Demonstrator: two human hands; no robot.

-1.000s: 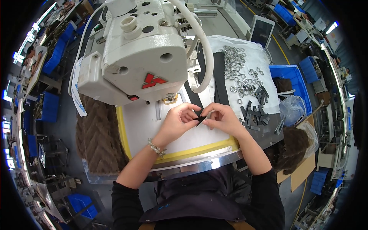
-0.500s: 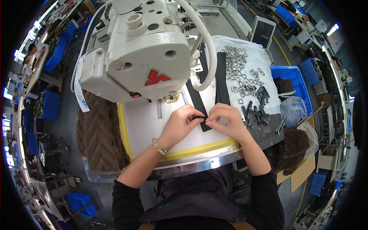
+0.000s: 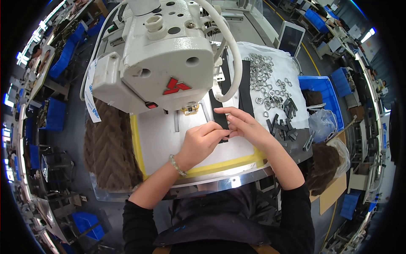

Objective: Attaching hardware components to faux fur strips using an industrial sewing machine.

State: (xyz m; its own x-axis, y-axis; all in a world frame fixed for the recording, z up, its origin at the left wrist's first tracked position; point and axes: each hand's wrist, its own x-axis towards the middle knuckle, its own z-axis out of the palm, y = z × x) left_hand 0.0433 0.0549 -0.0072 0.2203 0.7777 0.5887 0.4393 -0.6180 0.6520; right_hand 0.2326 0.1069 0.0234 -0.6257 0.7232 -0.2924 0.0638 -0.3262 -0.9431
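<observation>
Over the front of the white sewing plate (image 3: 158, 148), both my hands meet fingertip to fingertip. My left hand (image 3: 202, 143) is closed in a pinch, a beaded bracelet on its wrist. My right hand (image 3: 249, 129) pinches with the thumb against its lower fingers while the index stretches out to the left. Whatever sits between the fingertips is too small and hidden to name. Beneath the hands runs a long black strip (image 3: 218, 128), partly covered by them. The sewing machine head (image 3: 169, 63), with its presser foot (image 3: 190, 109), stands just beyond my left hand.
To the right, metal rings (image 3: 270, 95) lie on a white cloth (image 3: 298, 110), with short black strips (image 3: 289, 131) near them. Another black band (image 3: 245, 91) lies beside the cloth. Brown fur (image 3: 112, 152) covers the left side. A blue bin (image 3: 334, 99) stands far right.
My hands have come together, their fingertips now touching or nearly so. The right index finger has stretched out to the left. A small dark piece seen at my left fingertips is now hidden.
</observation>
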